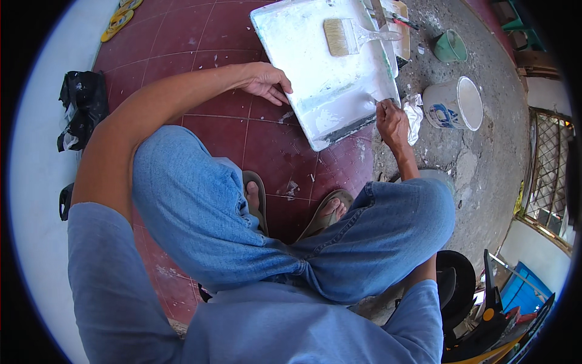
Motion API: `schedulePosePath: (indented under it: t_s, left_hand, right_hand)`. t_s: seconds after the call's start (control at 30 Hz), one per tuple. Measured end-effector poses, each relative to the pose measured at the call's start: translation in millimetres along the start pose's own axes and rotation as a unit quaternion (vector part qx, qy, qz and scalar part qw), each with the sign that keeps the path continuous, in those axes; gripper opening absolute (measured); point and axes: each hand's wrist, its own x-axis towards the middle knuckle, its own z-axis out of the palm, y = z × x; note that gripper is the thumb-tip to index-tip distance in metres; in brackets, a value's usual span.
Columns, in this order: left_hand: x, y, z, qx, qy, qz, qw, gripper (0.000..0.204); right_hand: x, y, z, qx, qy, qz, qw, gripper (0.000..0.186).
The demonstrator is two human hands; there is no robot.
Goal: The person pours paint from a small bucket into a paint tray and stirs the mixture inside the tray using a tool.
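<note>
In front of me a white paint tray (285,42) lies at a slant on the floor, smeared with white paint. My left hand (267,82) grips its left edge, thumb at the rim and fingers lower down beside it. At the tray's near right corner my right hand (393,123) is closed, its fingertips over the wet paint. What those fingers hold is too small and hidden to make out. Toward the far side, a wide paintbrush (342,37) with pale bristles rests on the tray, its handle pointing right.
Right of the tray stand a white bucket (445,104), tilted in view, and a small green pail (450,47). Crumpled white plastic (413,118) lies by my right hand. Black plastic bags (83,109) sit along the left wall, yellow sandals (118,23) farther off.
</note>
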Motion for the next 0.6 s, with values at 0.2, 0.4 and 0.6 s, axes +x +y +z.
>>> schedulePosePath:
  t_s: [0.2,0.4,0.6]
  left_hand:
    - [-1.3,-0.7,-0.4,0.008,-0.001,0.001,1.0,0.048]
    - [0.7,1.4,0.0,0.009,0.004,0.001,1.0,0.047]
    - [-0.3,1.5,-2.4,0.009,0.007,-0.002,1.0,0.048]
  right_hand:
    - [10.9,1.0,-3.6,-0.033,0.023,0.029,0.999,0.017]
    - [-9.8,-42.9,7.7,0.038,-0.034,-0.068,0.996,0.015]
    - [-15.5,-82.4,11.5,0.159,-0.087,-0.105,0.978,0.013]
